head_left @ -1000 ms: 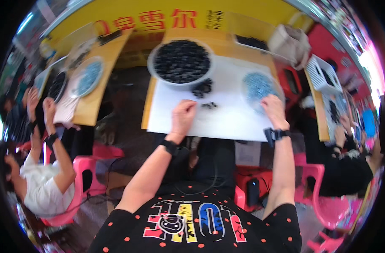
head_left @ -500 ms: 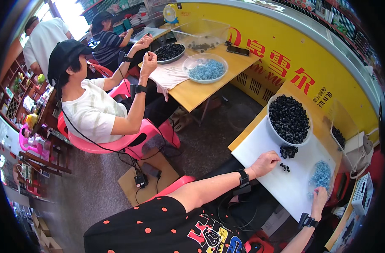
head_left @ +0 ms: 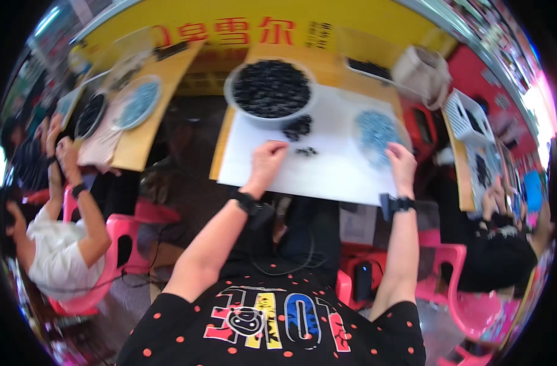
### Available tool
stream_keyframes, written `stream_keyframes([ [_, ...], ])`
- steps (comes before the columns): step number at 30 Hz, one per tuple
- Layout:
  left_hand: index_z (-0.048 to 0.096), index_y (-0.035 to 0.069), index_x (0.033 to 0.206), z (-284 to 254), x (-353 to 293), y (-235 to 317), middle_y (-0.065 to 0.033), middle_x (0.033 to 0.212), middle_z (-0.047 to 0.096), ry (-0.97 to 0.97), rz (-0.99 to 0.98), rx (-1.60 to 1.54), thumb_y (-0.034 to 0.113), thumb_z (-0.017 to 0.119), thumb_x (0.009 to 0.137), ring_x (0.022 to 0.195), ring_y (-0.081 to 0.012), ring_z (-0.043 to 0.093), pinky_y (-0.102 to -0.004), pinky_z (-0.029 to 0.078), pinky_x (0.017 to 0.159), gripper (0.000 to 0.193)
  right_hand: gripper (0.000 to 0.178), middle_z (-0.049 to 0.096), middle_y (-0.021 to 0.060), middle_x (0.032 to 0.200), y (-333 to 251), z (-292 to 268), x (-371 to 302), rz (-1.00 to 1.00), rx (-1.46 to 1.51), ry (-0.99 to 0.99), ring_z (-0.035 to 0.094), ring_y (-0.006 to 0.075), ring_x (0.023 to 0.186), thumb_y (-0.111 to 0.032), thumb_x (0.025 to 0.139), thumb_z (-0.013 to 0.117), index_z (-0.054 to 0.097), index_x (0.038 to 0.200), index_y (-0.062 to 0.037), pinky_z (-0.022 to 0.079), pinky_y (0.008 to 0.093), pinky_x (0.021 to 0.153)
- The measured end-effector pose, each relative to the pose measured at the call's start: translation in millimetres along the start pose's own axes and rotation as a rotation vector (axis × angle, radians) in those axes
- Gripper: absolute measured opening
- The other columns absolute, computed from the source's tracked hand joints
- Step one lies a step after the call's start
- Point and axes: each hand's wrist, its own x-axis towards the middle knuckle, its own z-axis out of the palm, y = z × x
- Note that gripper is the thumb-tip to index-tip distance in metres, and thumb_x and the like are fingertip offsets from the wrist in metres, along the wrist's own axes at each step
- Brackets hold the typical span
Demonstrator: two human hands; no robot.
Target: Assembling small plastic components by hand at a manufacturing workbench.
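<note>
My left hand point(head_left: 269, 163) is closed over the white board point(head_left: 327, 177), beside a few small black ring-like pieces point(head_left: 306, 151); anything between its fingertips is hidden. At the near right edge of a pile of small light-blue pieces point(head_left: 376, 134), my right hand point(head_left: 402, 166) has its fingers drawn together, and what they pinch is too small and blurred to name. A large pale bowl point(head_left: 231, 91) heaped with black pieces point(head_left: 272, 85) stands at the board's far left. More black pieces point(head_left: 298, 127) lie in a small heap just below it.
A clear bin point(head_left: 367, 52) with dark pieces and a beige bag point(head_left: 420, 76) stand at the far right. Beyond them is a white basket point(head_left: 470, 119). To my left a co-worker point(head_left: 65, 244) sits at another wooden table point(head_left: 168, 73); another person point(head_left: 498, 250) sits to my right.
My view has swung to the right, bringing the board to the middle and the person on my right into sight. Both hands stay near the same piles, the right slightly off the blue pieces.
</note>
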Motion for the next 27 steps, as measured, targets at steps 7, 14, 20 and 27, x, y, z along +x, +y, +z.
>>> stream_keyframes([
  [7, 0.065, 0.002, 0.106, 10.9, 4.9, 45.7, -0.0074, 0.098, 0.067, -0.078, -0.6, -0.936, 0.003, 0.061, 0.089, 0.079, -0.0141, 0.061, -0.0217, 0.051, 0.066, 0.017, 0.026, 0.07, 0.0083, 0.094, 24.8, -2.5, -7.9, 0.158, 0.473, 0.047, 0.066, 0.0132, 0.086, 0.0, 0.079, 0.07, 0.068, 0.105, 0.002, 0.051, 0.0239, 0.08],
  [14, 0.057, 0.001, 0.11, 41.2, -2.8, 82.8, -0.0092, 0.099, 0.064, -0.449, -0.99, -1.303, 0.0, 0.063, 0.087, 0.081, -0.0147, 0.062, -0.0205, 0.055, 0.067, 0.024, 0.026, 0.069, 0.0071, 0.097, 10.4, -1.3, -8.9, 0.225, 0.601, 0.039, 0.063, 0.0116, 0.088, 0.0, 0.081, 0.071, 0.066, 0.107, 0.0029, 0.049, 0.0224, 0.081],
  [20, 0.061, 0.001, 0.104, 65.7, -2.2, 108.9, -0.008, 0.092, 0.066, -0.65, -0.999, -1.235, 0.008, 0.066, 0.088, 0.079, -0.0136, 0.064, -0.0202, 0.055, 0.066, 0.017, 0.023, 0.068, 0.0053, 0.095, -35.3, -3.5, -24.5, 0.239, 0.893, -0.039, 0.062, 0.0098, 0.087, 0.001, 0.082, 0.07, 0.067, 0.104, 0.0015, 0.048, 0.0217, 0.08],
  [27, 0.065, 0.003, 0.102, 73.3, -11.4, 143.0, -0.006, 0.093, 0.067, -0.619, -0.756, -1.087, 0.014, 0.069, 0.088, 0.083, -0.0124, 0.063, -0.0238, 0.053, 0.074, 0.019, 0.02, 0.068, 0.0054, 0.092, -100.8, -6.4, -55.8, 0.092, 0.895, -0.138, 0.062, 0.0085, 0.082, 0.001, 0.084, 0.068, 0.066, 0.103, 0.0027, 0.049, 0.0199, 0.075],
])
